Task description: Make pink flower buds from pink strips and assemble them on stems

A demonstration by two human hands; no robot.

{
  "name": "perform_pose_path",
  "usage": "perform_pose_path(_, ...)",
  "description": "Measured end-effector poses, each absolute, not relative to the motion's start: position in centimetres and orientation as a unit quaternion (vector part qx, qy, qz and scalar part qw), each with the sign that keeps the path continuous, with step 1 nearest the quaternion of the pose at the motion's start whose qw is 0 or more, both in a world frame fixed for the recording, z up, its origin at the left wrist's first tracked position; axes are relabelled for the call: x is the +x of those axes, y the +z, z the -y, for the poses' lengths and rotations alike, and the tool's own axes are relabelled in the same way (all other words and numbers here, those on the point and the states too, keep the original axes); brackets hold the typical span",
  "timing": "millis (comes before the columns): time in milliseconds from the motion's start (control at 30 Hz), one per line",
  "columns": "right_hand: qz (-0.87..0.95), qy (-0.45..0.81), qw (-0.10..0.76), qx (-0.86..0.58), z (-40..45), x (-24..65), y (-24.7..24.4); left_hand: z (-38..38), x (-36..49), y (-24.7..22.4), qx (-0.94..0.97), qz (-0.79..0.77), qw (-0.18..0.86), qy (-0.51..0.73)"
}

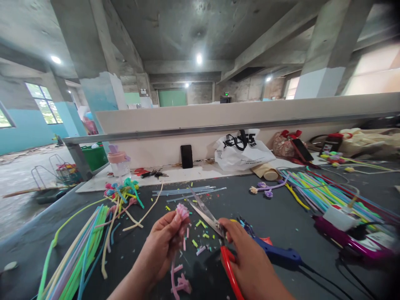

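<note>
My left hand [167, 241] pinches a small pink flower-like piece [182, 211], made of what looks like fuzzy stem, between thumb and fingers. Below it a pink stem with short side branches [181, 283] hangs or lies; the hand hides whether they are joined. My right hand [245, 254] is closed around red-handled scissors [229, 273], whose blades stand apart and point up and left, just right of the pink flower. Short yellow and pink offcuts [201, 224] are scattered between and beneath the hands.
Bundles of coloured stems lie at the left [84, 250] and right [321, 187]. A blue corded tool [281, 252] and a purple device [346, 239] sit at right. Behind stand a phone [186, 156], a white bag [240, 152] and a pink-lidded jar [119, 164].
</note>
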State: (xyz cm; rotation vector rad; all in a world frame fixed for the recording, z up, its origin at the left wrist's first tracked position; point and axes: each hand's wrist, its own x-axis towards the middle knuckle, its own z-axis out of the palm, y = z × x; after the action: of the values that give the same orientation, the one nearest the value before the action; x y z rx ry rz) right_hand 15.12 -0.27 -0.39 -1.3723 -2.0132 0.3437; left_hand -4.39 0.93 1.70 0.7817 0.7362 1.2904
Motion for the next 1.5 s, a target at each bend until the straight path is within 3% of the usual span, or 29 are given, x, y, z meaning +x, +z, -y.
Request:
perform_pose_path(200,0.780,0.074,0.271,-0.560,0.9,14.5,0.3,-1.0,-3.8,0.7,0.359,-0.358,0.602,0.617)
perform_pose_path(1033,0.788,0.097,0.271,-0.544,0.9,14.6,0.1,-1.1,-4.1,-1.8,0.464,-0.382,0.533,0.596)
perform_pose_path(1500,0.789,0.156,0.352,-0.479,0.0,15.6,0.1,-1.1,-4.2,-0.1,0.393,-0.341,0.610,0.598)
